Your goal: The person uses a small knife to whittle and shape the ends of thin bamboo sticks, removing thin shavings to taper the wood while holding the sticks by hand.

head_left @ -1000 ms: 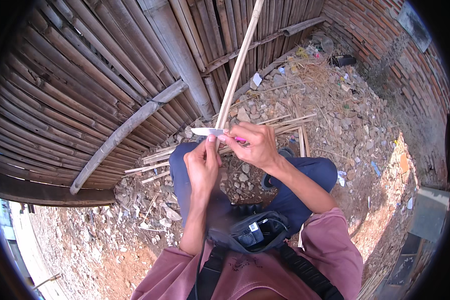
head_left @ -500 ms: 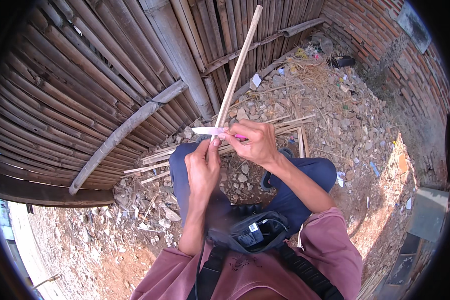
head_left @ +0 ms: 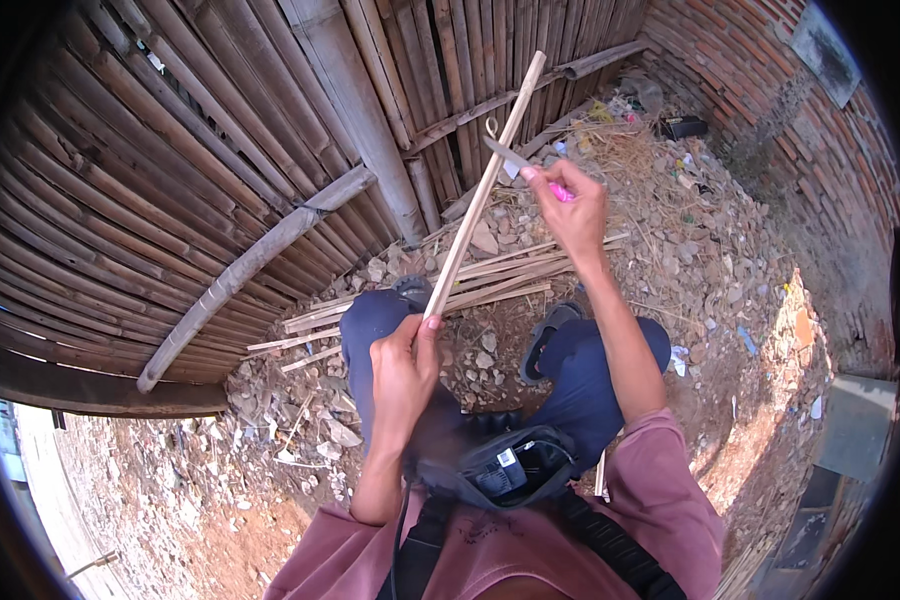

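Left grip: clenched round the lower part of one pale wooden strip, perhaps bamboo, thumb laid along it. The strip slants up and away from this grip, far end raised; whether any of it passes below the palm is hidden.

Right grip: grasping the pink handle of one knife, beyond and to the right of the left grip. Blade points left from the right grip and crosses the strip's upper part; contact likely, not certain. One thin curled shaving stands past the blade tip; cannot tell if attached.

Handling, judged: strip light, fairly stiff lengthwise, some spring at the far end because it is held low; dry, so not very slippery, but edges may splinter. Best hold: low, near the present left grip, well apart from the blade. Shaving looks flimsy and brittle. Knife appears light; handle is the only safe hold.

Count: strips in grip, 1; knives, 1; curled shavings visible, 1; sandals, 2, beyond the left grip and to its right; open pouch, 1, nearer the body than either grip. Loose strips on the rubble beyond the left grip: several, overlapping, no exact count.
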Tool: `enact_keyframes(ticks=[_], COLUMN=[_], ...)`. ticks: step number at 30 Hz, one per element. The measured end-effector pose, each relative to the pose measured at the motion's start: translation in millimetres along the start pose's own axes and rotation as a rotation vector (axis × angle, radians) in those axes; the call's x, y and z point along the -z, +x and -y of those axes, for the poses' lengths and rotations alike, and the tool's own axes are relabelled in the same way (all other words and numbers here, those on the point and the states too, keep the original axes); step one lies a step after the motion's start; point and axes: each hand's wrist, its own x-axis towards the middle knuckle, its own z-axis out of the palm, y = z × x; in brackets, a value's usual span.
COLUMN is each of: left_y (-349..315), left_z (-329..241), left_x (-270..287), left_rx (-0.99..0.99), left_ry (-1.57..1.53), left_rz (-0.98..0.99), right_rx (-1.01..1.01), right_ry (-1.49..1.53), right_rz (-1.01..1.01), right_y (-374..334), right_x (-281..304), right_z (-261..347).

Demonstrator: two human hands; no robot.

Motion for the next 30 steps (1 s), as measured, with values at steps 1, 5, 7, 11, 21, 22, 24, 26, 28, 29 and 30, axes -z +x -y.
enact_keyframes(ticks=[1, 5, 7, 11, 21, 22, 24, 26, 28, 29, 30], left_y=[-13, -32, -31, -25, -19, -18, -16, -15, -15, -15, -16], left_z=[1, 1, 4, 17, 9, 10, 12, 15, 20, 24, 28], left_x=[8, 33, 38, 40, 27, 24, 18, 15, 13, 13, 12], left_rx=[0.041, 0.136, 0.138, 0.17, 0.29, 0.289, 0.283, 0.276, 0.237, 0.218, 0.217], left_ry=[-0.01, -0.081, -0.099, -0.276, -0.73, -0.718, -0.695, -0.67, -0.726, -0.754, -0.77], left_rz=[0.018, 0.047, 0.054, 0.114, 0.433, 0.449, 0.481, 0.514, 0.54, 0.552, 0.536], right_rx=[-0.037, -0.037, -0.194, -0.394, -0.422, -0.418, -0.41, -0.435, -0.446, -0.439, -0.432], right_ry=[0.074, 0.418, 0.512, 0.754, 1.032, 0.999, 0.934, 0.935, 0.918, 0.912, 0.905], right_rz=[-0.014, -0.187, -0.149, 0.131, 0.702, 0.701, 0.698, 0.656, 0.638, 0.618, 0.6], right_y=[24, 38, 29, 10, -31, -31, -31, -32, -33, -32, -32], right_x=[15, 41, 43, 32, 11, 13, 15, 13, 13, 14, 15], right_z=[-18, -35, -26, 24, 44, 45, 51, 50, 50, 50, 51])
